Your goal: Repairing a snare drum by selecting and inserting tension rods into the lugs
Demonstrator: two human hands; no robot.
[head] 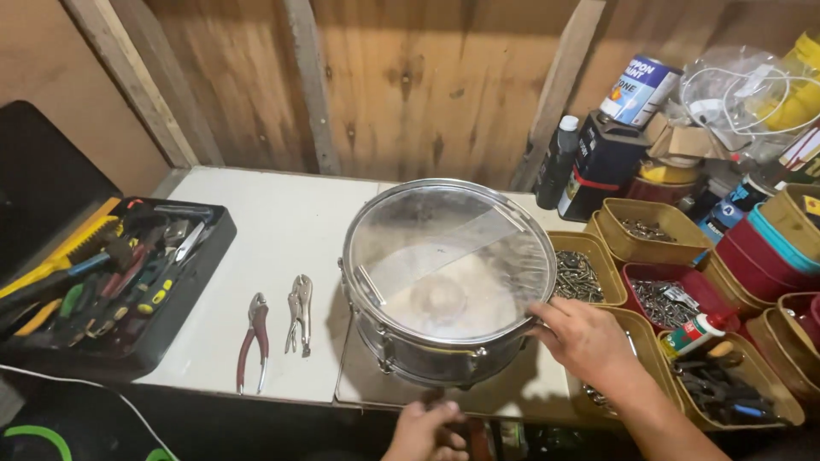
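From the head camera, we have a snare drum sitting on the white bench top, its clear head facing up. Our right hand rests against the drum's rim on the right side, fingers spread and laid on the hoop, not closed round anything. Our left hand sits low at the front edge, fingers curled (what it grips, if anything, we cannot tell). To do well here, we judge the drum should be kept steady with the right hand. Red-handled pliers and locking pliers lie left, beside a tool tray; tins of screws stand right
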